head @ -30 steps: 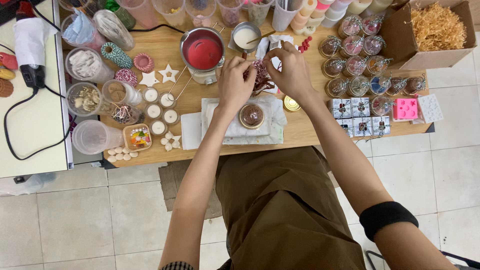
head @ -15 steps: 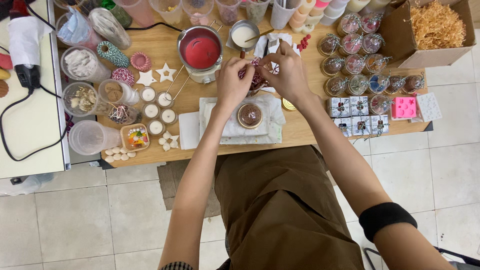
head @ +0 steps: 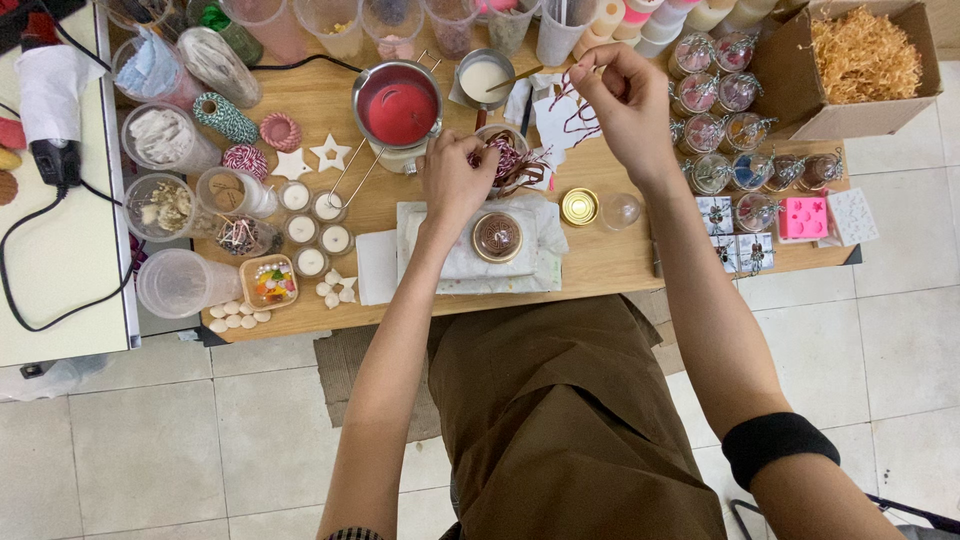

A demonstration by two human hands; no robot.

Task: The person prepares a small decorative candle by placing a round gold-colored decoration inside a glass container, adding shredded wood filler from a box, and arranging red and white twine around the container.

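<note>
Hands (head: 455, 180) (head: 625, 95) raised, stretching red twine (head: 575, 110) between them

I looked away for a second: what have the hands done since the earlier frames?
The right hand has lifted up and away from the left, drawing strands of dark red string out of the bundle of string. The left hand stays on that bundle. The red pot, small jar and gold lid have not moved.
</note>
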